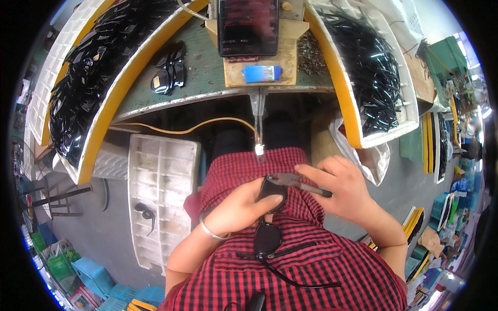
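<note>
A pair of black sunglasses [267, 239] is held upright on edge over my lap, one lens above the other. My left hand [244, 207] pinches the upper lens and rim between thumb and fingers. From the lower end of the frame a thin black temple arm [301, 283] stretches right across the checked apron. At the upper end, my right hand [337, 186] grips a dark grey, tapering piece that looks like the other temple arm [287, 179]. Its wide end meets the frame; whether it is joined there I cannot tell. Just beyond, a metal fixture [259, 149] ends in a small tip.
Yellow-edged white trays hold black frames [85, 88] at left and black temple arms [365, 72] at right. On the green bench [199, 72] are a phone [248, 28], a blue packet [262, 73] and loose glasses parts [168, 75]. A white tray [163, 197] stands at left.
</note>
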